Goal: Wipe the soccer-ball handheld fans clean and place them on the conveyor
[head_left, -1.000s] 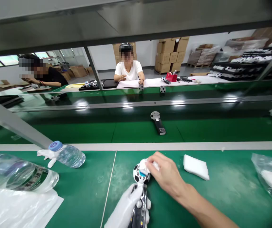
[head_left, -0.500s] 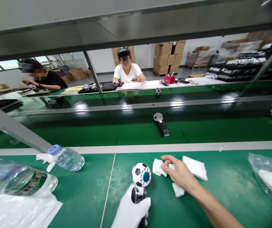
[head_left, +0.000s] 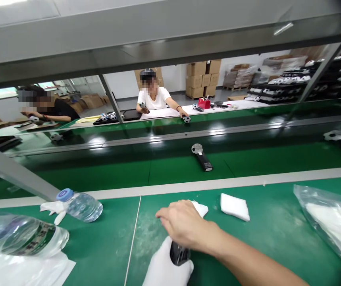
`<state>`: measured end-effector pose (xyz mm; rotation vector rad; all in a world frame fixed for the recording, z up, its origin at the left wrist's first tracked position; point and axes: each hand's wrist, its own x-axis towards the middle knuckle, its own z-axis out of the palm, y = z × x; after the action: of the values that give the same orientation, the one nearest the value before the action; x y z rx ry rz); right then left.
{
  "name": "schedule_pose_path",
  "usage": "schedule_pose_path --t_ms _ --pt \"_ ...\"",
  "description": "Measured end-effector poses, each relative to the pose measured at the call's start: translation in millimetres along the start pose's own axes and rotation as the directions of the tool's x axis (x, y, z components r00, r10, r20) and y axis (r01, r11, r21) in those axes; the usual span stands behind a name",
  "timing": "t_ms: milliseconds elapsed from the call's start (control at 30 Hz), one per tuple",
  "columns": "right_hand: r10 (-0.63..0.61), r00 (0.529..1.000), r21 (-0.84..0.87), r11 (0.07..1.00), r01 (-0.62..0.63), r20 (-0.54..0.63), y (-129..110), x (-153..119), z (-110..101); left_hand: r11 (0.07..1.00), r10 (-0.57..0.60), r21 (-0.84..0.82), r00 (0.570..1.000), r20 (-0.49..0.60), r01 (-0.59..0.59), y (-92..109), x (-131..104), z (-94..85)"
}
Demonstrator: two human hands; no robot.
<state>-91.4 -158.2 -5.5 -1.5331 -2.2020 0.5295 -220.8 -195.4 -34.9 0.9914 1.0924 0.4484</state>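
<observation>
Left hand [head_left: 166, 268] in white cloth glove; bench mat [head_left: 104, 242] green, matt, scuffed; bottle [head_left: 79, 205] clear plastic, glossy.

So the bare right hand [head_left: 185, 224] has swung back in from the right and now sits cupped right over the top of the little football-head gadget [head_left: 178, 254], hiding the ball part completely (half a second ago that ball was in plain sight with the hand off beside it). The white wipe [head_left: 200, 207] has come along, now poking out from behind the fingers rather than lying spread next to the folded white pad [head_left: 235, 206]. Across the belt, the person in the white shirt [head_left: 154, 99] has stretched an arm out to a ball toy [head_left: 186, 118] at the far edge.
</observation>
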Motion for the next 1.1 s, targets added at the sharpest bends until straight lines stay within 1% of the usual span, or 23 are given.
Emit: schedule_pose_path --t_ms 67,133,167,200,233,300,367,433,467,500,533,600,667,700,733,767,800,867,900,933,967,1000,1100 --pt "0.023 0.977 0.326 0.941 -0.092 0.210 13 9 -14 0.985 0.005 0.175 0.999 -0.036 0.001 4 -4 5.1" --pt "-0.098 0.889 0.642 0.727 -0.244 0.447 27 15 -26 0.945 0.015 0.326 0.999 -0.052 0.003 7 -5 9.8" --pt "-0.177 0.843 0.742 0.587 -0.323 0.507 34 17 -28 0.940 0.007 0.342 0.999 -0.038 0.007 8 -5 11.2" --pt "-0.239 0.819 0.808 0.445 -0.385 0.521 40 17 -28 0.953 -0.009 0.303 1.000 0.000 0.008 7 -4 11.6" --pt "-0.271 0.819 0.851 0.313 -0.422 0.505 45 17 -25 0.978 -0.019 0.210 0.998 0.065 0.005 5 -3 11.0" --pt "-0.251 0.866 0.901 0.088 -0.425 0.433 52 16 -12 1.000 -0.004 -0.014 0.980 0.199 0.007 1 0 7.5" --pt "-0.145 0.931 0.929 -0.112 -0.352 0.335 51 14 4 0.978 0.053 -0.208 0.958 0.283 0.007 -2 0 3.0" --pt "0.034 0.971 0.941 -0.256 -0.221 0.237 45 10 17 0.935 0.105 -0.355 0.945 0.310 0.013 -2 -3 -0.2" --pt "0.142 0.972 0.949 -0.282 -0.142 0.188 40 8 21 0.911 0.109 -0.412 0.944 0.310 0.031 -1 -5 -1.0" --pt "0.252 0.958 0.964 -0.255 -0.070 0.136 34 5 23 0.886 0.101 -0.461 0.947 0.305 0.054 0 -8 -1.3" --pt "0.349 0.935 0.987 -0.162 -0.015 0.072 28 2 24 0.861 0.082 -0.502 0.952 0.296 0.081 0 -9 -1.1" --pt "0.464 0.877 0.982 0.183 0.043 -0.125 16 -4 23 0.826 0.022 -0.547 0.963 0.269 0.134 0 -11 -0.3" --pt "0.422 0.854 0.852 0.522 0.046 -0.304 9 -7 20 0.799 -0.021 -0.576 0.966 0.257 0.170 -1 -11 0.2" --pt "0.380 0.859 0.790 0.612 0.044 -0.343 8 -7 19 0.787 -0.027 -0.589 0.963 0.267 0.185 -2 -10 -0.1" --pt "0.358 0.870 0.776 0.629 0.043 -0.338 9 -6 19 0.766 -0.026 -0.609 0.956 0.291 0.206 -3 -10 -0.6" --pt "0.362 0.886 0.816 0.577 0.029 -0.288 11 -3 18 0.737 -0.017 -0.633 0.943 0.332 0.236 -3 -9 -1.4" --pt "0.376 0.906 0.887 0.462 0.000 -0.196 15 0 18 0.707 0.007 -0.656 0.924 0.383 0.266 -2 -8 -2.4" --pt "0.358 0.932 0.988 0.115 -0.100 0.053 26 8 19 0.662 0.079 -0.681 0.874 0.479 0.313 0 -8 -4.8" --pt "0.332 0.931 0.988 -0.044 -0.146 0.152 32 12 20 0.652 0.112 -0.683 0.849 0.517 0.330 2 -7 -6.0" --pt "0.315 0.925 0.973 -0.153 -0.173 0.214 36 16 20 0.651 0.135 -0.679 0.829 0.543 0.339 4 -7 -7.3" --pt "0.322 0.916 0.962 -0.209 -0.178 0.239 40 18 20 0.656 0.149 -0.675 0.820 0.553 0.336 6 -7 -8.6" --pt "0.359 0.904 0.961 -0.228 -0.157 0.233 42 20 19 0.666 0.141 -0.670 0.827 0.545 0.328 9 -7 -9.9" --pt "0.509 0.850 0.983 -0.176 -0.051 0.135 38 20 11 0.796 0.008 -0.560 0.920 0.391 0.231 15 -7 -13.3"
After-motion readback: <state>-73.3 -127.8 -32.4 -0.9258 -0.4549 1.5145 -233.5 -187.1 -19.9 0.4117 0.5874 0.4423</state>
